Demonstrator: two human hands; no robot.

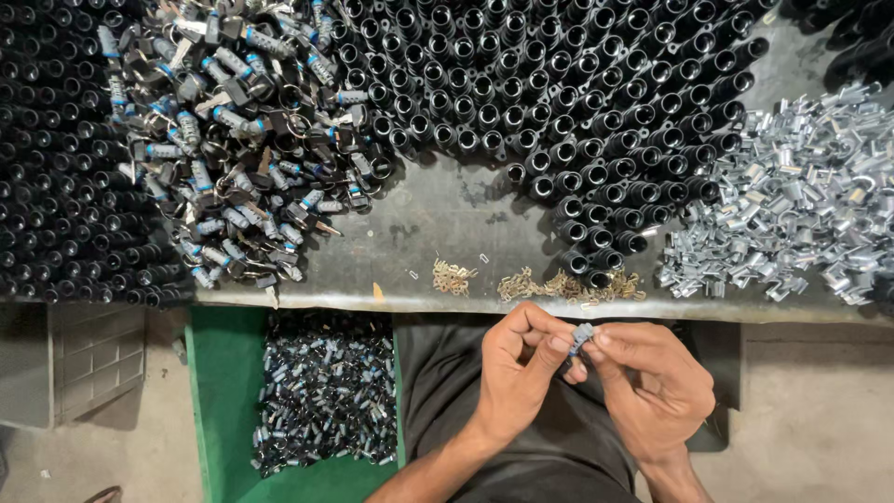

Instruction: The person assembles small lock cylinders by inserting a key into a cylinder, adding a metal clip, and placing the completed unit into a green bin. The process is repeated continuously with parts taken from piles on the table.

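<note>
My left hand point(520, 371) and my right hand point(650, 380) meet over my lap, just below the grey bench edge point(400, 300). Both pinch one small silver cylinder part point(582, 333) between their fingertips. Small brass pins point(559, 285) lie in loose heaps on the bench right above my hands. The part's lower end is hidden by my fingers.
Black tubes point(559, 102) stand packed across the back and left of the bench. A heap of keys with blue-banded cylinders point(242, 130) lies left of centre, and silver metal pieces point(801, 196) are piled at right. A green bin point(223, 391) of finished cylinders stands at lower left.
</note>
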